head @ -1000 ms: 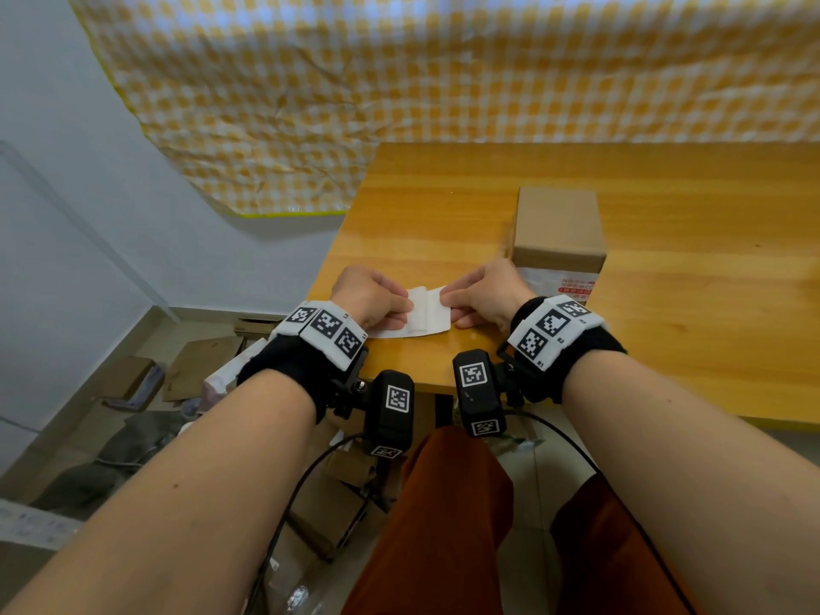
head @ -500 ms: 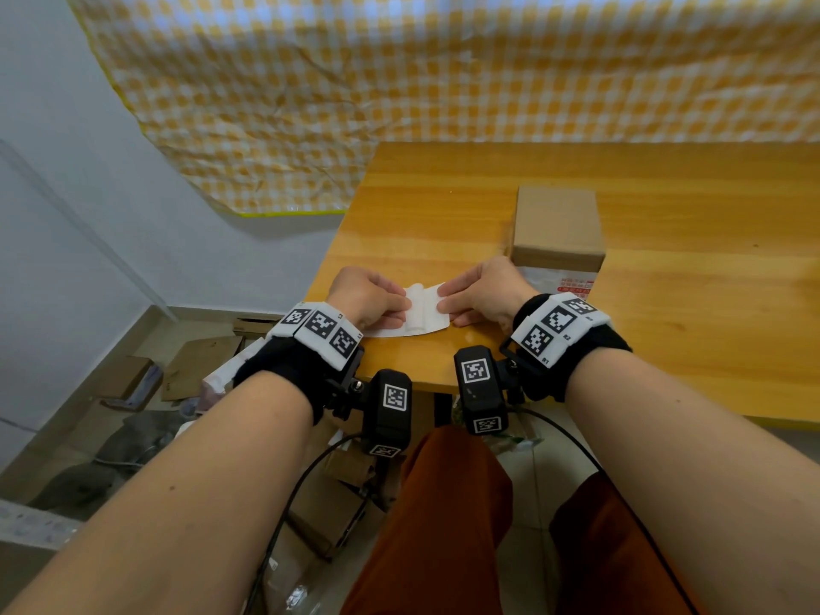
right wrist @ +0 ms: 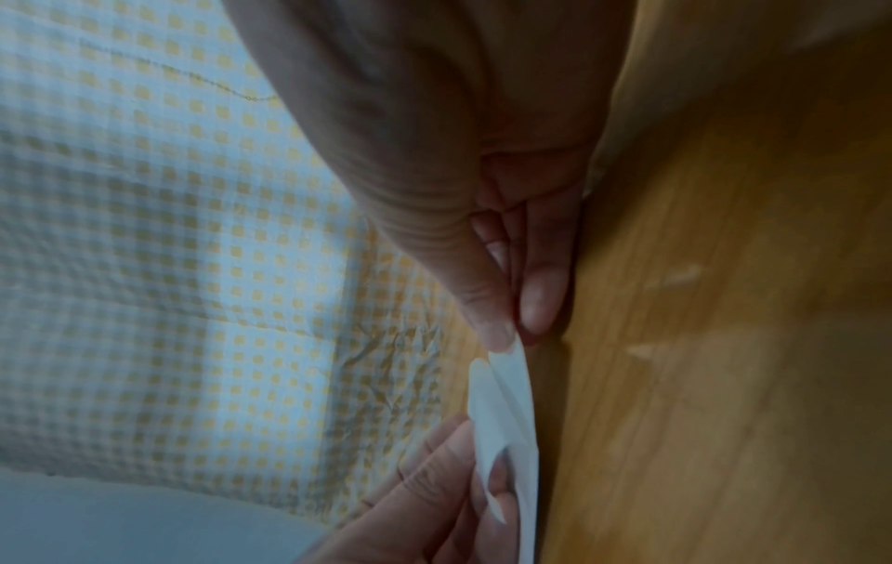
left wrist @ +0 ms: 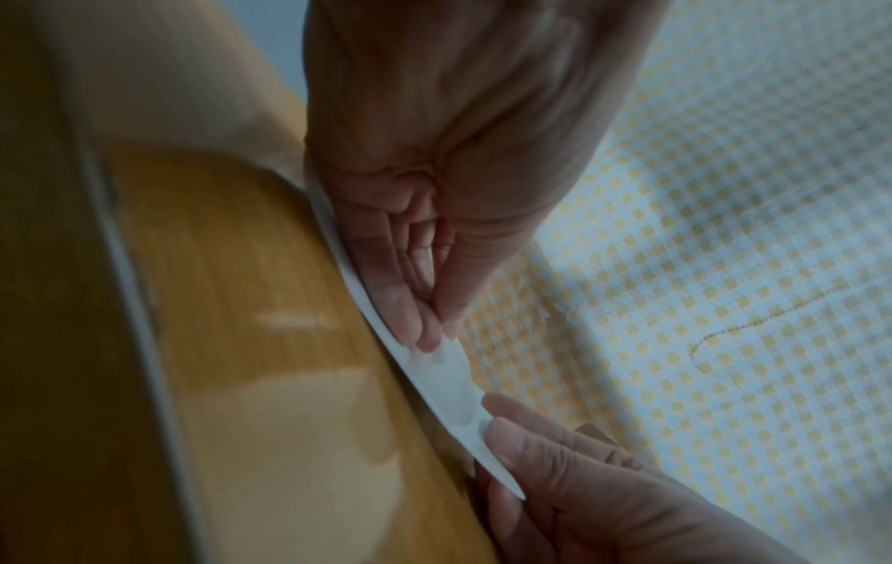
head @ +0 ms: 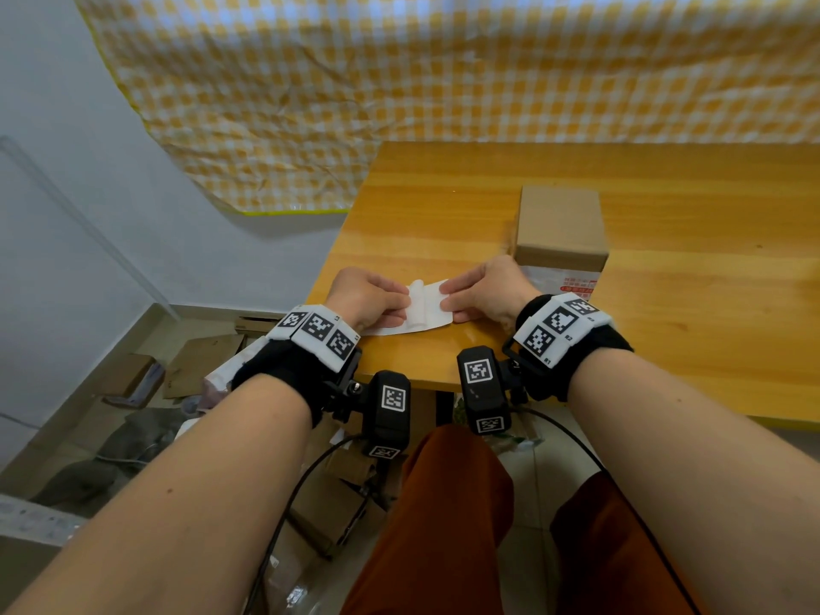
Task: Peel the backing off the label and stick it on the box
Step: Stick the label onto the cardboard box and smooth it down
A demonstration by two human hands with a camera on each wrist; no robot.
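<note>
Both hands (head: pixel 421 299) pinch the label (head: pixel 426 310); box (head: pixel 561 228) just behind, checked cloth (head: pixel 443 82) beyond.

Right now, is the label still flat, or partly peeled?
Partly peeled: the label has one layer curled back at the left hand, while the right hand pinches its other end.
</note>
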